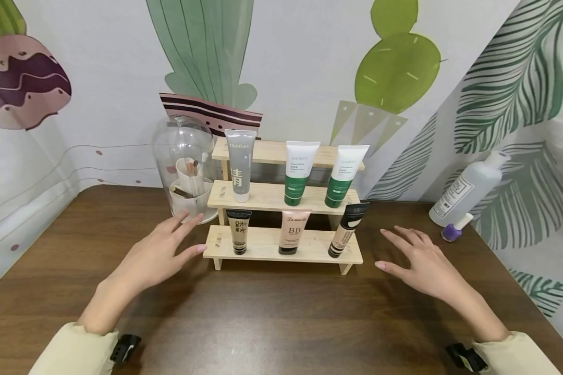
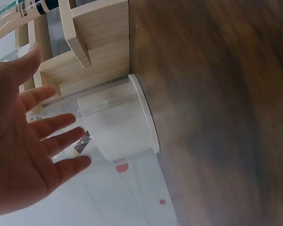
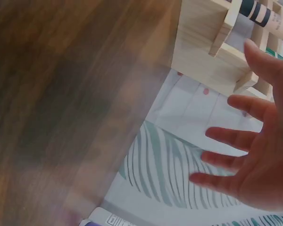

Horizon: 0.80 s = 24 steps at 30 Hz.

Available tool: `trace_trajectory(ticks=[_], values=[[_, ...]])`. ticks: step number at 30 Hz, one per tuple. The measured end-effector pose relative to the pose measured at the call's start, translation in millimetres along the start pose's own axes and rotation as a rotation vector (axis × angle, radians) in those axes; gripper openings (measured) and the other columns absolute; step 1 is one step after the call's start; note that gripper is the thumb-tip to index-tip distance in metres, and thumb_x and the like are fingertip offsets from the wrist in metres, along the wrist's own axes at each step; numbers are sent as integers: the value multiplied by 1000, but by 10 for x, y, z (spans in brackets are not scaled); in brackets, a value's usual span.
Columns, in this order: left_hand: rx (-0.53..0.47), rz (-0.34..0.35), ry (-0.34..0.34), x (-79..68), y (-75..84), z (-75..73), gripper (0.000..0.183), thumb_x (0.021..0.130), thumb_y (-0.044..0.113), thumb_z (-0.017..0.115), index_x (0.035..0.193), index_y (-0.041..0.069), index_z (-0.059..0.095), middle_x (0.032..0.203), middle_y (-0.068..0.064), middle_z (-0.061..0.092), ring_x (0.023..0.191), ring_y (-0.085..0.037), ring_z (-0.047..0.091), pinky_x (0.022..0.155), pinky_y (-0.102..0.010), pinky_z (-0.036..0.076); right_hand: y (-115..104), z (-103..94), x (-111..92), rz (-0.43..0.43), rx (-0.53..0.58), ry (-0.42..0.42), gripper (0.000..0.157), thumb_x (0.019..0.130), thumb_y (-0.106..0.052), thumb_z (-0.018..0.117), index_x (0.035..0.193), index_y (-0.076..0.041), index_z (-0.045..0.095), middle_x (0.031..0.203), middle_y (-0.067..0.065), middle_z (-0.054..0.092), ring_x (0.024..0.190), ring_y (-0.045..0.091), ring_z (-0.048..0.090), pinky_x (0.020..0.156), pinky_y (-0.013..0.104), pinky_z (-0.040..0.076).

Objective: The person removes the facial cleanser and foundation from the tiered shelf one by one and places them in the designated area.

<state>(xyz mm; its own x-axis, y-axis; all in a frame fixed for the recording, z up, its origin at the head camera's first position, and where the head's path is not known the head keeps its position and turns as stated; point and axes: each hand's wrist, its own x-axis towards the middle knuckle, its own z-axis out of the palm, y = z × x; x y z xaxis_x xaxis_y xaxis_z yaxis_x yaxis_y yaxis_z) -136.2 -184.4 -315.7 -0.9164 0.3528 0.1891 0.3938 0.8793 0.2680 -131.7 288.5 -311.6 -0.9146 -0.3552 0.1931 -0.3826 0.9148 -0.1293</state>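
Note:
A tiered wooden rack (image 1: 281,196) stands mid-table with cosmetic tubes on it. Its middle tier bears a grey tube (image 1: 240,165) and two white-and-green tubes (image 1: 296,174). On the lowest tier are a beige tube with a black cap (image 1: 240,232), a pink BB tube (image 1: 293,233) and a tube with a black top (image 1: 348,230) that leans right. Beside the rack's left end, my left hand (image 1: 157,253) is held with fingers spread, holding nothing. My right hand (image 1: 424,263) is off the right end, its palm toward the rack and likewise holding nothing.
Behind my left hand, a clear dome (image 1: 180,140) covers a white brush holder (image 1: 187,185). At the back right stand a large pump-less bottle (image 1: 466,190) and a purple nail polish bottle (image 1: 452,233). A patterned cloth (image 1: 305,67) hangs behind the brown table (image 1: 281,317).

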Motion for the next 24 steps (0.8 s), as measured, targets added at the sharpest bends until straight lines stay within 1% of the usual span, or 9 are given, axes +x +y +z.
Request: trace_trajectory(ticks=[3,5,8,12,16,19,24], values=[[-66,21,2,59,12,36,60,90,37,57,138,8,38,135,-23,39,120,-42,38,90,-59,36,-34,-24,-42,-30,92,-4,62,80,-42,68,128,-6,51,125,22,48,114,44,39,87,61,35],[-109,40,-1,99,16,59,58,89,32,60,136,5,41,130,-24,44,118,-41,42,92,-56,36,-64,-44,-64,-56,154,-8,58,79,-37,70,124,-4,54,120,19,53,112,41,44,88,57,37],[-166,64,-11,151,9,84,56,88,30,61,133,1,44,126,-26,48,115,-41,45,94,-54,36,-125,-75,-81,-84,209,-8,50,79,-34,71,118,-6,58,113,10,60,107,32,52,86,50,42],[-232,82,-47,193,-14,99,56,87,29,62,130,-4,46,124,-27,49,114,-41,46,93,-53,36,-217,-119,-79,-137,290,11,38,78,-27,73,112,-12,62,106,-2,63,99,19,58,80,37,48],[-288,83,-91,208,-40,121,56,86,27,64,129,-5,46,124,-25,50,110,-38,51,91,-51,39,-322,-152,-54,-193,426,1,33,79,-18,73,110,-14,62,101,-6,63,88,9,59,72,28,50],[-317,85,-111,214,-58,139,56,86,26,64,128,-5,46,124,-23,51,106,-35,54,89,-50,41,-402,-167,-24,-208,520,-34,31,80,-14,72,109,-11,62,100,-5,63,83,6,60,69,27,51],[-337,86,-133,220,-77,155,60,85,29,65,129,-6,45,125,-23,50,104,-35,55,88,-49,43,-521,-163,34,-222,592,-83,29,81,-14,70,108,-8,62,98,-5,63,82,9,61,68,27,51]])
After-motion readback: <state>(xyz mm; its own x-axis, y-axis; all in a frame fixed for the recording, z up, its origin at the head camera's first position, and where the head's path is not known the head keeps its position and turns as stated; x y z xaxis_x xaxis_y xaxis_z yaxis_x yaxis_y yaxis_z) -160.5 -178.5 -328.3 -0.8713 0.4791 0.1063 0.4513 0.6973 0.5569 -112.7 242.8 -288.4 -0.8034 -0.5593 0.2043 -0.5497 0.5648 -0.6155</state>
